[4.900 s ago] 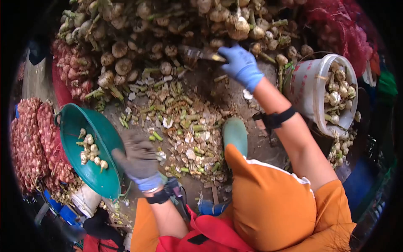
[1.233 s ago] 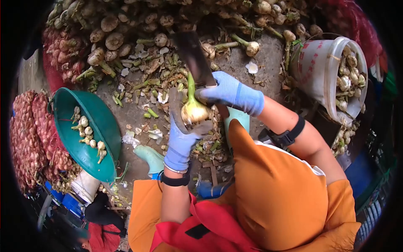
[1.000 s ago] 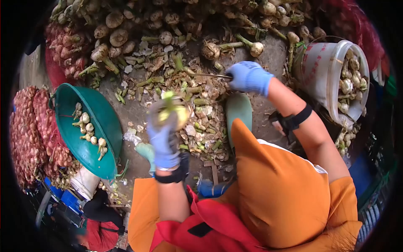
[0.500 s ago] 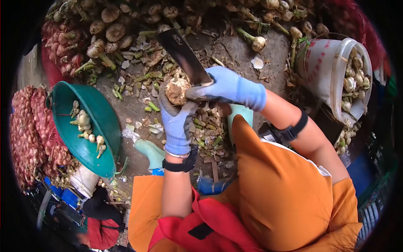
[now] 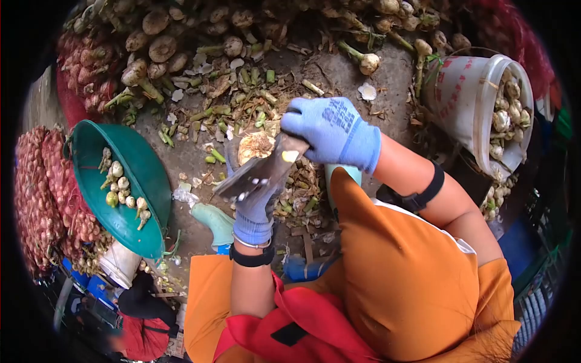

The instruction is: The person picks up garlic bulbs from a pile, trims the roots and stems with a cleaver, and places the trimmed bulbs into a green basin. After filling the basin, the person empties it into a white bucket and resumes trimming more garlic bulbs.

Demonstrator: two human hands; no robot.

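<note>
In a blue work glove, my right hand (image 5: 334, 130) is closed round the handle end of a cleaver (image 5: 257, 172). Its wide blade slants down to the left and passes over my left hand, with a pale bit of garlic stuck near the handle. My left hand (image 5: 254, 218), gloved too, holds a garlic bulb (image 5: 255, 147); the blade covers most of those fingers. The bulb's rough, brownish root side shows just above the blade. Cut stems and peel (image 5: 209, 112) litter the ground around both hands.
On the left stands a green basin (image 5: 158, 181) with several garlic bulbs inside. A white bucket (image 5: 454, 100) of garlic lies tipped at the right. Garlic is heaped along the top (image 5: 163, 45), beside red mesh sacks (image 5: 36, 193). Another person in red (image 5: 145, 336) is at lower left.
The cleaver has swung from pointing up and left above the bulb to pointing down and left across my left hand. More bulbs show in the green basin.
</note>
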